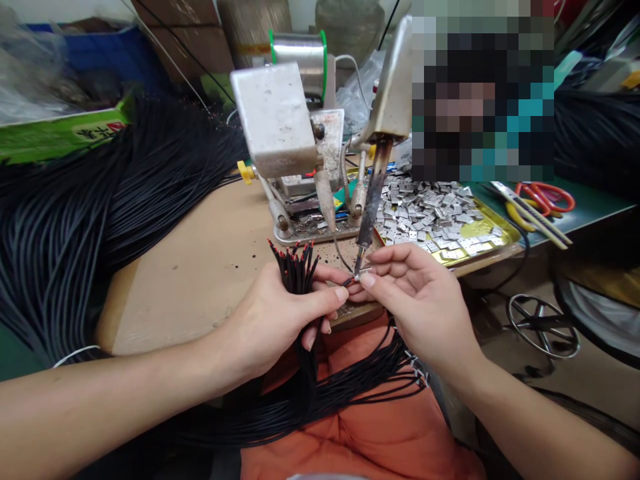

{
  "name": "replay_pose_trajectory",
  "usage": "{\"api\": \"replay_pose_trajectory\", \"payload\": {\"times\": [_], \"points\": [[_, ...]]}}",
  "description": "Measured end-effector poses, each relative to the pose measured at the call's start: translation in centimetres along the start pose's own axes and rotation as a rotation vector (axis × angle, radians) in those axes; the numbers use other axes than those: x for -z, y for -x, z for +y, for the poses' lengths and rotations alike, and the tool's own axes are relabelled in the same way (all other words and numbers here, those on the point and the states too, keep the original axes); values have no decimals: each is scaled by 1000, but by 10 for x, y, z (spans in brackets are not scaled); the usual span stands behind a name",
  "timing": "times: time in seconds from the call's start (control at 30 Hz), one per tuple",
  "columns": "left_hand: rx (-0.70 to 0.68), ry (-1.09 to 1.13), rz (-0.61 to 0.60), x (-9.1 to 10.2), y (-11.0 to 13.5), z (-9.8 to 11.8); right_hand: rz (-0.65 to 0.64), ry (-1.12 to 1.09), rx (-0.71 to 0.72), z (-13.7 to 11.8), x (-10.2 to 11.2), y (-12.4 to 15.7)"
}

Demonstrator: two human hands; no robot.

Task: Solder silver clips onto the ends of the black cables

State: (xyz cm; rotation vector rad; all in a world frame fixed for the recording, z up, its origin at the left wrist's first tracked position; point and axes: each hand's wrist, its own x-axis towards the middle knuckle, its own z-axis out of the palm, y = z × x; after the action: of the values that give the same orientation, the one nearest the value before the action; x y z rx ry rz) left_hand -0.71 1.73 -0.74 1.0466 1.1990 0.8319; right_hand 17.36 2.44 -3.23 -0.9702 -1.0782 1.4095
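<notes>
My left hand [280,320] is closed around a bundle of thin black wires [296,267] with red stripped tips pointing up. Its thumb and forefinger also pinch one wire end toward the middle. My right hand [415,293] pinches a small silver metal piece [361,272] right under the tip of a fixed soldering iron [373,200]. Both hands' fingertips meet there, at the edge of the brown bench [200,267]. A thin solder strand [340,252] curves down toward the same spot. The wires trail down across an orange lap [380,427].
A metal solder-feed stand [280,127] with a solder spool [299,57] stands behind the hands. A yellow tray [505,233] holds several small metal pieces. Red scissors [547,197] and tweezers lie right. A big heap of black cables [90,213] covers the left. A person sits opposite.
</notes>
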Motion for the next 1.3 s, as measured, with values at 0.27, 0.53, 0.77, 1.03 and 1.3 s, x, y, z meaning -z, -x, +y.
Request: {"api": "replay_pose_trajectory", "payload": {"times": [0.27,0.53,0.77,1.03,1.3], "points": [[11,38,-30,0,1,2,-18,1,-6,1,0,1],[-5,61,-35,-1,1,1,6,9,14,3,-1,2],[-7,45,-9,0,2,1,8,0,21,4,-1,3],[-2,14,10,0,3,1,25,35,68,4,-3,4],[3,-17,13,-1,3,3,48,116,98,1,-5,5]]}}
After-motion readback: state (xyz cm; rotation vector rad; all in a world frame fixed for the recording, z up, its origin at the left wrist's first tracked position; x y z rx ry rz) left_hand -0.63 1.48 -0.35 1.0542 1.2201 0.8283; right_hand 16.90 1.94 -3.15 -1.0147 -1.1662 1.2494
